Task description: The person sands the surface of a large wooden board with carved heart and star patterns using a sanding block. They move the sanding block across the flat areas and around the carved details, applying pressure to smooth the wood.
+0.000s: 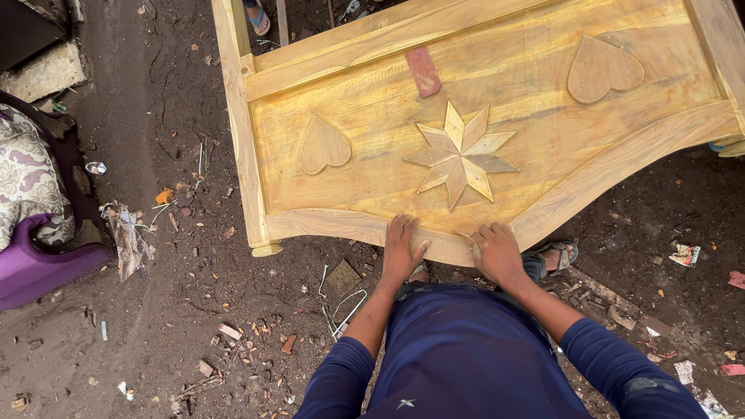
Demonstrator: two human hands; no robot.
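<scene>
A yellow wooden headboard panel (372, 116) lies flat above dirt ground, carved with an eight-pointed star (461, 154) in the middle and a heart (323, 145) on the left and another heart (602, 70) on the right. My left hand (402, 247) rests flat on the panel's near curved rail, fingers spread. My right hand (495, 250) presses on the same rail just right of it, fingers curled down over something small that I cannot make out. A reddish rectangular piece, perhaps sandpaper (424, 71), lies on the panel near its far rail.
Dirt ground around is littered with wood chips, paper scraps and bent wire (345, 306). A purple patterned cushioned seat (31, 225) stands at the left edge. My sandalled foot (560, 254) shows beneath the panel's edge. Another person's sandal (256, 15) is at the top.
</scene>
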